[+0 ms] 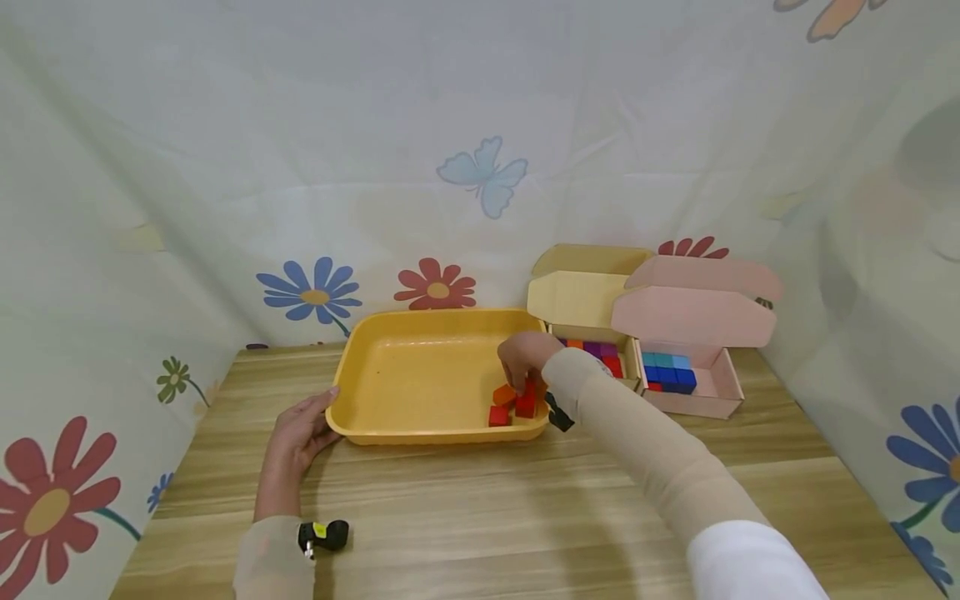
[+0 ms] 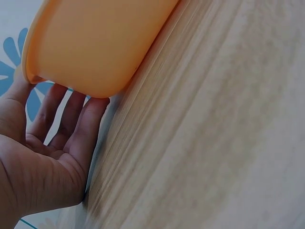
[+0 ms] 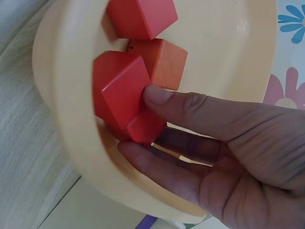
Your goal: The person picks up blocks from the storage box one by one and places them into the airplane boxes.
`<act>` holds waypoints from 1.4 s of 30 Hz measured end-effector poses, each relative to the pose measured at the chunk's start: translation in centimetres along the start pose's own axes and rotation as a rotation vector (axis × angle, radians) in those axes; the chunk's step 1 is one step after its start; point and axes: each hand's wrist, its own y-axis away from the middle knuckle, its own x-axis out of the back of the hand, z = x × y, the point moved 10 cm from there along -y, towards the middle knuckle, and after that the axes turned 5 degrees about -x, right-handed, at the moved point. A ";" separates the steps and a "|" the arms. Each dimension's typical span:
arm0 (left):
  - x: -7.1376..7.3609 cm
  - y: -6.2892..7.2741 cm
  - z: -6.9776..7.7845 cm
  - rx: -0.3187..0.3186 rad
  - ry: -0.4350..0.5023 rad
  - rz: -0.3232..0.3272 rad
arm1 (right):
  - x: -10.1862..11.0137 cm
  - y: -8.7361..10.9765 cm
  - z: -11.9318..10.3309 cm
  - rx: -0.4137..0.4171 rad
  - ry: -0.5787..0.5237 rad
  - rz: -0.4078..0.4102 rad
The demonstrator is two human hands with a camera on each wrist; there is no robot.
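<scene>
A yellow plastic tray (image 1: 420, 379) lies on the wooden table. My left hand (image 1: 300, 429) grips its near left corner, with the thumb at the rim and the other fingers against the outer wall, as the left wrist view shows. Inside the tray's right end, my right hand (image 1: 525, 354) pinches a red block (image 3: 147, 126) between thumb and fingers. A larger-looking red block (image 3: 121, 86) touches it. Beside these lie an orange block (image 3: 167, 64) and another red block (image 3: 145, 16). Fingers partly hide the pinched block.
Right of the tray stands an open cream box (image 1: 632, 367) with red, orange and purple blocks, partly behind my right forearm. Next to it, an open pink box (image 1: 716, 383) holds blue, teal and red blocks. A patterned cloth (image 1: 337, 208) hangs behind the table.
</scene>
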 end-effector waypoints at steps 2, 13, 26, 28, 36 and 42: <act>0.0 0.0 0.0 -0.002 -0.004 -0.002 | -0.2 0.0 0.2 -0.013 -0.031 -0.022; 0.0 0.2 0.2 -0.003 -0.073 0.037 | 0.5 0.9 0.3 -0.017 -0.097 0.030; -0.9 1.3 1.9 -0.161 -0.204 0.098 | 4.1 4.2 0.3 0.059 0.029 0.184; -0.9 1.4 2.0 -0.172 -0.218 0.106 | 4.4 4.6 0.6 0.070 0.049 0.199; -1.2 1.6 2.4 -0.182 -0.220 0.126 | 5.5 6.5 1.8 0.105 0.062 0.266; -1.3 1.9 2.8 -0.202 -0.238 0.140 | 6.2 7.8 2.5 0.157 0.115 0.304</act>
